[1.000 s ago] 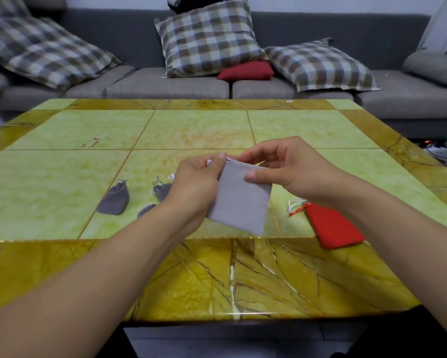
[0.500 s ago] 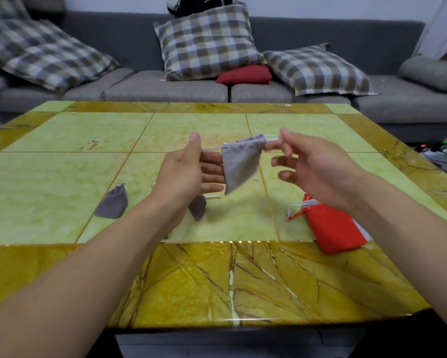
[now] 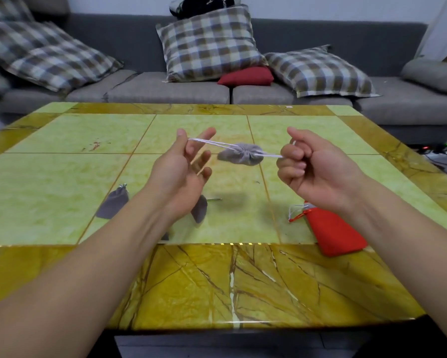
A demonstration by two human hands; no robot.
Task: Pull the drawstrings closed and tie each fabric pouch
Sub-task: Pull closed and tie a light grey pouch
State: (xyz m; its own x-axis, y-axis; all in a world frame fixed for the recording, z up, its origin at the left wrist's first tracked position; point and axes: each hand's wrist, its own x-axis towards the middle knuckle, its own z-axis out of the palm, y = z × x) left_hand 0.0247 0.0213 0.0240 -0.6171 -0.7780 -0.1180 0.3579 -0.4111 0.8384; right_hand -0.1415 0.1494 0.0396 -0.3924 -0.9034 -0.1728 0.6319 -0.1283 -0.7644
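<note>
Grey pouch (image 3: 239, 156) suspended above tabletop (image 3: 62, 177) between hands, mouth cinched, blurred. Left hand (image 3: 183, 166) pinches white drawstring (image 3: 212, 142) between thumb and forefinger, other fingers spread. Right hand (image 3: 313, 166) curled, pinching opposite string end; exact grip hard to resolve. Second grey pouch (image 3: 113, 204) on tabletop left. Third grey pouch (image 3: 200, 211) partly hidden behind left wrist. Red pouch (image 3: 333, 233) near right forearm, top part covered.

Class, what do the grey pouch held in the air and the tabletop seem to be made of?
Grey pouch: soft matte cloth, perhaps velvet or felt; its mouth gathers into fine pleats. Tabletop: glossy veined stone or a marble-look laminate; it mirrors light along the near edge.
</note>
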